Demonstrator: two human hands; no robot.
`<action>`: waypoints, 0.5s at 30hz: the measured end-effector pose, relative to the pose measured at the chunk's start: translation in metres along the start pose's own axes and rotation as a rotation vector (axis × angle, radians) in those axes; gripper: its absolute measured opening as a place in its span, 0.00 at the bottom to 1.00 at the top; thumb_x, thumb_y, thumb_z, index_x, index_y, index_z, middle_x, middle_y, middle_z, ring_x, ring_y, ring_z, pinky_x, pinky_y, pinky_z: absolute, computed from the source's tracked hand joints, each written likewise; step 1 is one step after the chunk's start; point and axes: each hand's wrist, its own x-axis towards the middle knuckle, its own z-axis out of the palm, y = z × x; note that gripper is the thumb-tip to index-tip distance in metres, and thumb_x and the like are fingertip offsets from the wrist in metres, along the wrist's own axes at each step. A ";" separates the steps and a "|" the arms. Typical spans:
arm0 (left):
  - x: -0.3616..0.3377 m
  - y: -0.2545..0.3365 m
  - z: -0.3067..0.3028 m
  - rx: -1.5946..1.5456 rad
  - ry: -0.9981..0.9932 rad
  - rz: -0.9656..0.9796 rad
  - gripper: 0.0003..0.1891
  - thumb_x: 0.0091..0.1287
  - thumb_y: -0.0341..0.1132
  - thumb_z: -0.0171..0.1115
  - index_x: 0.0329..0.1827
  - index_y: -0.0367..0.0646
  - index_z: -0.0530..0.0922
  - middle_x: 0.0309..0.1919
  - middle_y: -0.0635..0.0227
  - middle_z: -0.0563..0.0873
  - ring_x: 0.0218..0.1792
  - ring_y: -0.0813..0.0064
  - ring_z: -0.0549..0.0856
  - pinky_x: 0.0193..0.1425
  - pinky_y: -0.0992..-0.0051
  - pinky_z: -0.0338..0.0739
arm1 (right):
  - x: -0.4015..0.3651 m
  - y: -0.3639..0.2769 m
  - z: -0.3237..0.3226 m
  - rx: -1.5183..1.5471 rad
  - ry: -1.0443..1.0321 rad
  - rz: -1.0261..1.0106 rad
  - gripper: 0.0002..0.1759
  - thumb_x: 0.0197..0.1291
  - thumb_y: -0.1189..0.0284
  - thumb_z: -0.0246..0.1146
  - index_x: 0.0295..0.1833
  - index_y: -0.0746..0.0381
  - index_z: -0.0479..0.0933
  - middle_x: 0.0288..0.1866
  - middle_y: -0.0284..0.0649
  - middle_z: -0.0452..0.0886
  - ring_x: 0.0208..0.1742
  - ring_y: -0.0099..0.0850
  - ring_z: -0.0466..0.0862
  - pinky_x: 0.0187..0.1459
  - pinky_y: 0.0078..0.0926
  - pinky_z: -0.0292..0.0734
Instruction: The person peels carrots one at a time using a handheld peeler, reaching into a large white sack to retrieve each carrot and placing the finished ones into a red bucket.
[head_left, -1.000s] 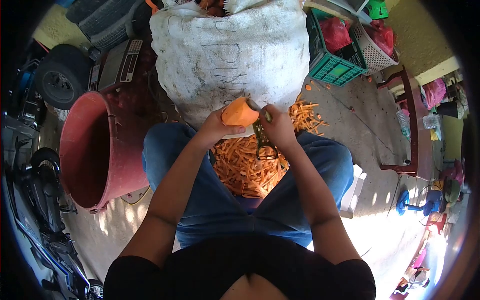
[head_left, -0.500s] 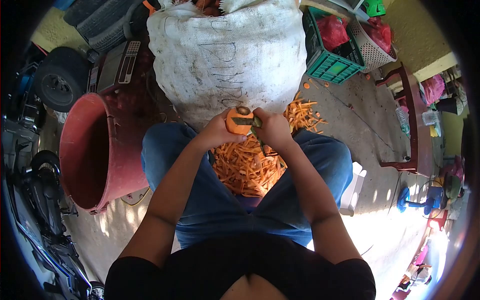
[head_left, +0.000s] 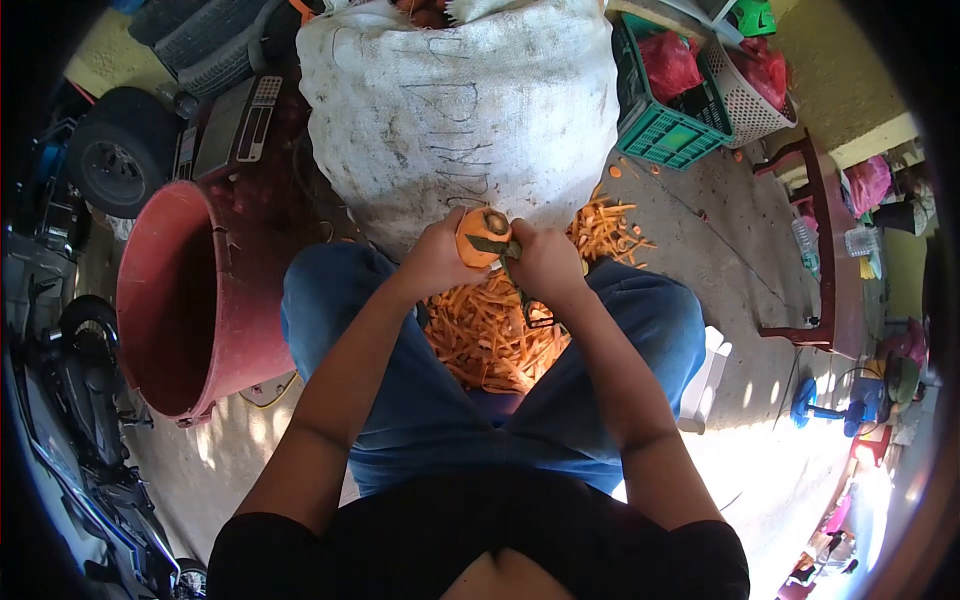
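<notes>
A thick orange carrot (head_left: 474, 250) with a dark stem end is gripped in my left hand (head_left: 436, 252), fingers wrapped around its side. My right hand (head_left: 546, 262) is closed on a dark peeler (head_left: 490, 244), whose flat part lies across the carrot just below the stem end. Most of the peeler's grip is hidden by the fingers, and a dark end shows below the hand. Both hands are close together over a heap of orange peelings (head_left: 495, 335) between my knees.
A big white woven sack (head_left: 455, 110) stands directly ahead, with carrots at its open top. More peelings (head_left: 605, 230) lie on the floor to its right. A red barrel (head_left: 250, 310) is at left; a green crate (head_left: 672, 135) and white basket (head_left: 745, 105) stand at back right.
The carrot has tilted and turned slightly in my left hand. My right hand and the peeler have shifted a little around it.
</notes>
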 end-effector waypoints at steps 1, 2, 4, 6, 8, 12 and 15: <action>0.000 -0.001 0.000 0.000 -0.001 0.000 0.28 0.39 0.26 0.65 0.47 0.38 0.66 0.35 0.66 0.77 0.37 0.77 0.76 0.42 0.78 0.70 | 0.000 0.000 0.000 0.000 0.000 0.001 0.08 0.41 0.71 0.55 0.29 0.62 0.68 0.19 0.47 0.75 0.24 0.43 0.77 0.27 0.38 0.70; 0.000 -0.001 0.000 -0.009 -0.011 0.007 0.28 0.39 0.26 0.65 0.48 0.38 0.66 0.35 0.66 0.77 0.37 0.77 0.76 0.42 0.78 0.70 | -0.001 0.000 0.001 -0.006 0.006 0.017 0.08 0.41 0.71 0.55 0.30 0.63 0.68 0.20 0.47 0.75 0.25 0.44 0.77 0.28 0.38 0.71; 0.000 -0.001 0.001 -0.016 -0.022 0.015 0.28 0.39 0.27 0.65 0.48 0.38 0.66 0.36 0.65 0.77 0.37 0.76 0.76 0.42 0.78 0.70 | -0.001 0.002 0.002 -0.011 0.012 0.033 0.09 0.41 0.72 0.54 0.30 0.63 0.68 0.20 0.48 0.75 0.25 0.44 0.77 0.29 0.39 0.71; 0.000 0.001 0.003 0.114 0.035 -0.015 0.27 0.37 0.30 0.66 0.44 0.37 0.67 0.34 0.60 0.77 0.38 0.70 0.78 0.43 0.76 0.70 | 0.001 0.006 0.003 -0.008 -0.064 0.057 0.10 0.40 0.71 0.55 0.31 0.63 0.69 0.21 0.49 0.75 0.27 0.45 0.77 0.30 0.38 0.71; 0.001 0.001 0.004 0.076 0.028 -0.008 0.28 0.36 0.30 0.66 0.44 0.36 0.66 0.35 0.60 0.77 0.39 0.70 0.77 0.43 0.76 0.70 | 0.001 0.006 0.003 0.013 -0.051 0.069 0.10 0.41 0.71 0.55 0.31 0.64 0.69 0.22 0.49 0.75 0.27 0.45 0.77 0.31 0.38 0.71; -0.002 -0.003 -0.003 -0.221 -0.117 -0.086 0.30 0.36 0.30 0.66 0.45 0.36 0.65 0.36 0.58 0.76 0.40 0.68 0.77 0.44 0.74 0.69 | 0.004 0.006 -0.006 0.052 -0.120 0.046 0.10 0.43 0.68 0.54 0.31 0.63 0.71 0.23 0.49 0.76 0.29 0.45 0.77 0.32 0.38 0.72; -0.004 -0.003 -0.005 -0.184 -0.167 -0.114 0.29 0.36 0.30 0.66 0.45 0.36 0.65 0.36 0.57 0.75 0.40 0.66 0.76 0.43 0.74 0.69 | 0.002 0.010 -0.001 0.069 -0.144 0.028 0.12 0.42 0.67 0.57 0.34 0.61 0.71 0.22 0.51 0.74 0.29 0.48 0.76 0.33 0.41 0.71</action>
